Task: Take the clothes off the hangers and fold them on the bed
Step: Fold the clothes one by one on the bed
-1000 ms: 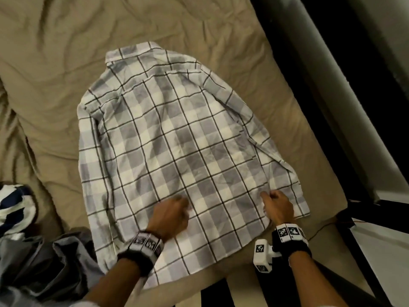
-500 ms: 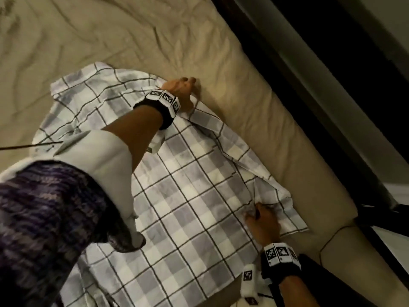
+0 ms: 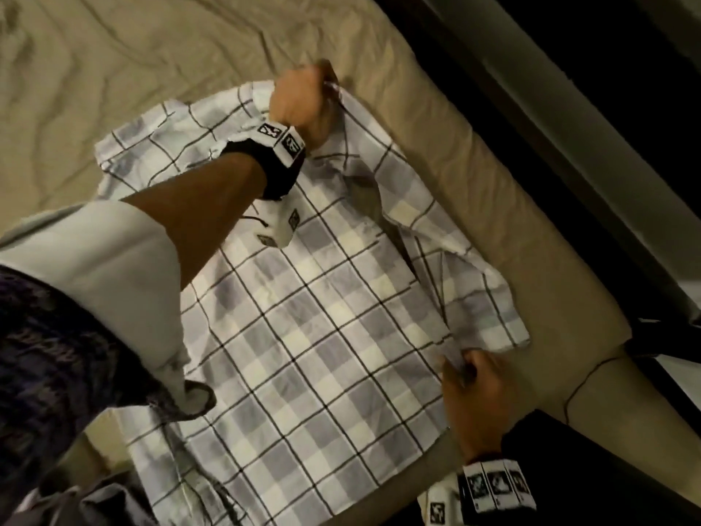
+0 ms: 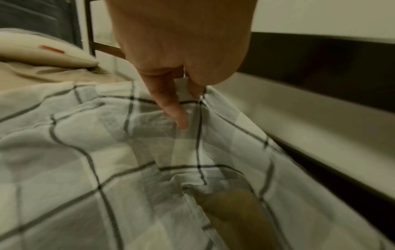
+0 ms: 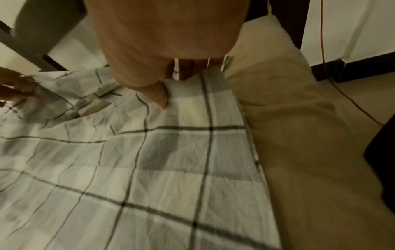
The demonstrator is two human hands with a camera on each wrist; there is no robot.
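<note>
Shirt (image 3: 303,336), grey/white plaid w/ dark lines, lies spread on bed (image 3: 151,51), tan sheet, filling centre of head view; hem toward 6 o'clock, collar end toward 11. L hand (image 3: 303,104) reaches across to shirt's far edge at approx 12 o'clock, fingers (image 4: 175,111) curled, pinching fabric at shoulder/sleeve area & lifting it off sheet; cloth peaks under the grip. R hand (image 3: 474,404) at approx 4 o'clock, near bed edge, fingers clenched on side seam by the hem; thumb (image 5: 158,96) pressed on top of cloth. R sleeve (image 3: 474,290) of shirt bunched, lying between the two hands. Pillow (image 4: 42,52) in L wrist view beyond shirt. Grey garment (image 3: 95,503) at 7 o'clock, partly out of frame.
</note>
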